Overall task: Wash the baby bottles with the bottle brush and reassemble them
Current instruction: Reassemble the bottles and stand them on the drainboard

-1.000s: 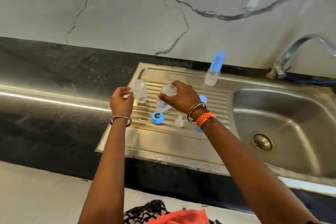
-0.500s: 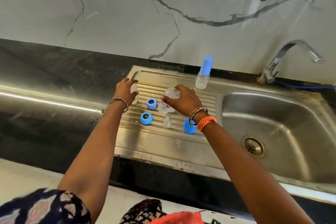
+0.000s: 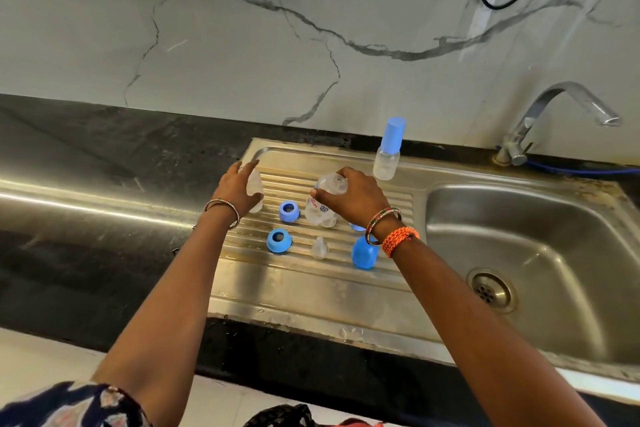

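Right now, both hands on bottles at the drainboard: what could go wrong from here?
1. The right hand sets a clear bottle among loose parts; it could knock the small teat or blue cap over.
2. The ribbed drainboard looks wet, so the bottle under the left hand may slide or tip.

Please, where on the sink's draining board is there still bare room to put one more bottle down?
The draining board is bare along its near flat strip, between the blue cap and the front edge. The far strip left of the capped bottle also looks bare. The ribbed middle is crowded: two blue rings, a teat, both hands' bottles.
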Tool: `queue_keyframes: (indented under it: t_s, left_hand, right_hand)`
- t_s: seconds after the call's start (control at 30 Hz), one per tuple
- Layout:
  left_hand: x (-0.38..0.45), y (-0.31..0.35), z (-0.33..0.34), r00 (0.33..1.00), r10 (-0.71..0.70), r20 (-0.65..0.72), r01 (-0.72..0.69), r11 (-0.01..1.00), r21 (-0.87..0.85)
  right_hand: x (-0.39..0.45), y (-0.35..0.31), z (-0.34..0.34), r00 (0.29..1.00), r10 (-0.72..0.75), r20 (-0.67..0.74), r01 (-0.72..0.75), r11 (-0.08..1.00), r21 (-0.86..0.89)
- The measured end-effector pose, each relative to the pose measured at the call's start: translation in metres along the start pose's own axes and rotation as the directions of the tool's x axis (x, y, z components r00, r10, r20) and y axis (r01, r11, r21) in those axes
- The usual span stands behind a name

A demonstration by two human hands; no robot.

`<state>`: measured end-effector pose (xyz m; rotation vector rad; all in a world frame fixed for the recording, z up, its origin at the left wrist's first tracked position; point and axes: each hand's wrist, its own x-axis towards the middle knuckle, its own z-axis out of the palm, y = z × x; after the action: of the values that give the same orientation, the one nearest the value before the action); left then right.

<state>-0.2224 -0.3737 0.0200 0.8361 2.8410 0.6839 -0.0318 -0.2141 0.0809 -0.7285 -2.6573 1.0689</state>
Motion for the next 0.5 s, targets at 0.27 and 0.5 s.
queue_keyframes:
  t_s: [0.27, 0.5]
  left_hand:
    - [-0.018, 0.085, 0.004, 0.951, 0.150, -0.269, -0.186, 0.976, -0.111]
    - [-0.059, 0.212, 0.061, 0.872, 0.458, -0.174, -0.488, 0.777, -0.398]
  right_hand:
    - [-0.025, 0.020, -0.097, 0.858, 0.001, -0.513, 0.017, 0.999, 0.031]
    - [-0.068, 0.148, -0.110, 0.808, 0.477, -0.345, -0.557, 0.810, -0.185]
